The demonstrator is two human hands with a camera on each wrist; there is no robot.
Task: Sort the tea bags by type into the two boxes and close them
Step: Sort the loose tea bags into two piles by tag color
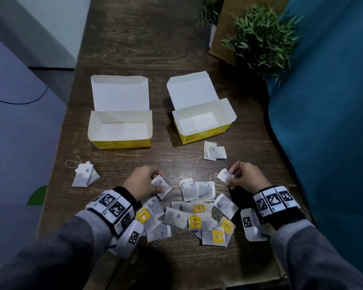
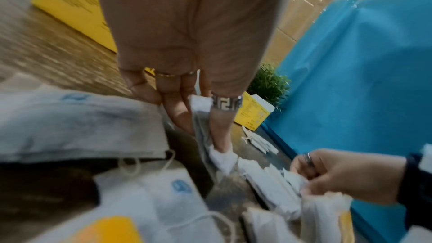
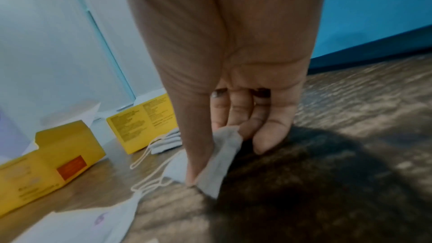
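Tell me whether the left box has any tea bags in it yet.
Empty. The head view looks straight into the left box, lid flap standing open, and shows only its bare white floor; the tea bags lie on the table.

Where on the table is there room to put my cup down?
Bare wood shows behind the two open boxes, toward the plant, and along the near table edge below the tea bag pile. A narrow gap lies between the boxes. It is crowded around the pile, where both hands work.
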